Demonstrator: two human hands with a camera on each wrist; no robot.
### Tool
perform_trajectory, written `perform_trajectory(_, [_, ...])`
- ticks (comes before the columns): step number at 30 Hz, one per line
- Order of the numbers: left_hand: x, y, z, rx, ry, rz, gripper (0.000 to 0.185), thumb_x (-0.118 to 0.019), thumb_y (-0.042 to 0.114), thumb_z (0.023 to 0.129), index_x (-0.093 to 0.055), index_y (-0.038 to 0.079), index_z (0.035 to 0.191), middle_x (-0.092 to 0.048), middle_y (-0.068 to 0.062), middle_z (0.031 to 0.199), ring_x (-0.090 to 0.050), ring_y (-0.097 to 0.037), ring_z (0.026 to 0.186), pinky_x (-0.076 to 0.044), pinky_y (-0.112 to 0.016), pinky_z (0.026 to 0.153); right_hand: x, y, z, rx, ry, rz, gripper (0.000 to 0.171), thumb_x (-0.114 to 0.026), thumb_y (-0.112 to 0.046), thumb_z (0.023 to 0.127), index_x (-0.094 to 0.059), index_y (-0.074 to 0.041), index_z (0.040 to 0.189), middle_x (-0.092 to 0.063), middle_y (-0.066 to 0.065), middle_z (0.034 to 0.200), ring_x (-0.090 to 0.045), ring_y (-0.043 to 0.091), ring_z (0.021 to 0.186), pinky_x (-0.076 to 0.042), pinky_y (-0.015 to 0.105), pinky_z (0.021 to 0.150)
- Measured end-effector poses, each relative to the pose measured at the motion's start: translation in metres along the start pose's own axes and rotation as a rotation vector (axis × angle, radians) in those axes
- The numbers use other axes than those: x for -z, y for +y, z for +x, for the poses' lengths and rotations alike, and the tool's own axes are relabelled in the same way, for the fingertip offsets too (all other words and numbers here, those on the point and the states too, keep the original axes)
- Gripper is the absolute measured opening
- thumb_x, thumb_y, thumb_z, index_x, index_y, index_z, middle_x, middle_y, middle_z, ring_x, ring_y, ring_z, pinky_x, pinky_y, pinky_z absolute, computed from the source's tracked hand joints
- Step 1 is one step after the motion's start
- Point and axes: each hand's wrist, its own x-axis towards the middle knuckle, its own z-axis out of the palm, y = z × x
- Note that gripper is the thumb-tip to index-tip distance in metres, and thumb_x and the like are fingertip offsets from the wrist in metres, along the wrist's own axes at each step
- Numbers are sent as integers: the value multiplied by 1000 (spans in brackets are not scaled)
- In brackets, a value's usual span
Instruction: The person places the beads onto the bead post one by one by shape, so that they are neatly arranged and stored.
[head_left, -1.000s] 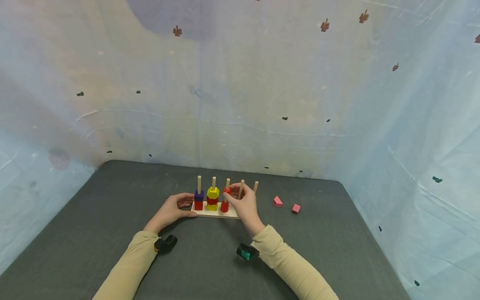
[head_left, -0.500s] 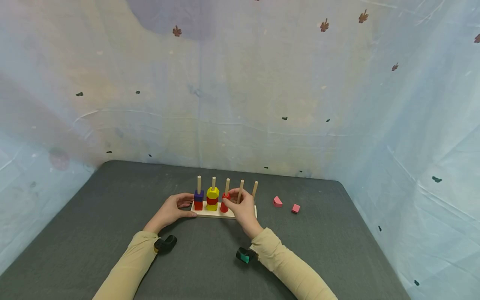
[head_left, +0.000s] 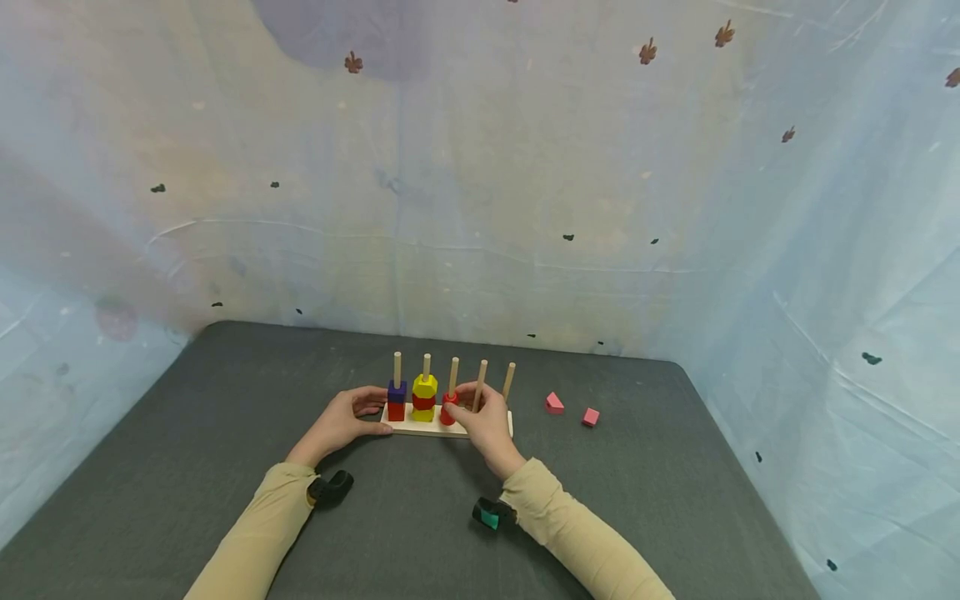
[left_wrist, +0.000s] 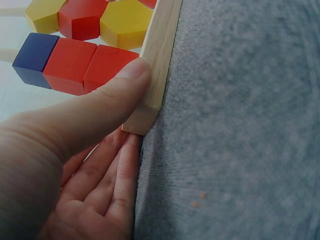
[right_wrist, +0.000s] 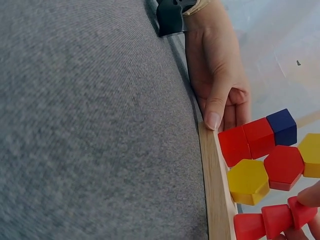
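Note:
A wooden peg board (head_left: 431, 428) with upright pegs stands on the dark table. My left hand (head_left: 342, 423) holds its left end, with the thumb (left_wrist: 117, 92) on the edge next to the stacked red and blue square blocks (left_wrist: 70, 65). On the second peg sit yellow and red hexagonal blocks (right_wrist: 283, 167). My right hand (head_left: 486, 423) pinches the uppermost red tapered ring (right_wrist: 300, 214) on the third peg, and it touches the red tapered rings (right_wrist: 262, 225) below. The right hand's fingers are partly cut off in the right wrist view.
A pink triangular block (head_left: 554, 404) and a pink square block (head_left: 591, 417) lie on the table (head_left: 660, 500) to the right of the board. Two bare pegs (head_left: 509, 382) rise behind my right hand. A patterned cloth (head_left: 480, 167) hangs behind the table.
My right hand has lowered the red tapered ring down the third peg until it meets the red rings beneath. My left hand stays at the board's end.

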Motion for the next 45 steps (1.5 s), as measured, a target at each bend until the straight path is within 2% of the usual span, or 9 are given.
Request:
perform_trajectory(13, [0,0,0,5,0,-1,67,-85,29,71,-57,6,128,-58,-13,127,-55,-30,117,-44,-45,99,1,9,3,9,-23,5,26,-70,-1,85,-61,7,108,-63,22,104,-58,31,91,-50,34,78])
perform_trajectory(20, [0,1,0,-1,3,-1,67,-85,28,72,-57,5,128,-58,-14,128,-55,-30,117,-44,-45,99,1,39,15,11,-31,1,27,-74,-9,85,-63,-2,109,-65,13,104,-59,25,91,-50,34,78])
perform_trajectory(24, [0,1,0,-2,4,-1,67,-85,28,71,-57,5,128,-58,-14,127,-55,-30,117,-44,-45,99,2,42,16,21,-33,-19,27,-74,-10,84,-63,-4,108,-65,8,102,-58,22,91,-50,33,77])
perform_trajectory(31, [-1,1,1,0,-1,2,68,-85,29,72,-57,5,128,-58,-14,127,-55,-30,117,-44,-45,99,6,45,12,35,-53,-5,30,-72,-4,84,-63,-5,113,-65,10,110,-59,26,105,-47,44,91])
perform_trajectory(34, [-1,1,0,-1,-1,4,68,-85,29,72,-57,5,128,-58,-14,127,-55,-30,117,-44,-45,99,11,44,7,60,-76,13,36,-69,1,85,-60,0,120,-63,16,117,-57,32,111,-44,51,97])
perform_trajectory(38, [-1,1,0,-3,1,4,68,-85,29,72,-57,5,128,-58,-14,127,-54,-30,117,-44,-45,99,20,27,-6,92,-109,23,44,-65,7,85,-54,5,127,-57,25,123,-51,42,118,-39,54,101])
perform_trajectory(41, [0,1,-1,-5,3,5,68,-85,29,72,-57,5,129,-57,-14,128,-54,-31,118,-44,-45,99,28,13,-17,95,-117,-6,48,-65,7,85,-50,8,131,-54,28,126,-48,44,120,-38,55,102])
perform_trajectory(45, [0,1,-1,-2,5,9,68,-85,28,72,-56,4,129,-57,-14,128,-54,-31,118,-44,-45,99,38,10,-28,101,-132,-53,52,-65,6,86,-46,10,134,-52,29,130,-48,44,121,-38,55,101])
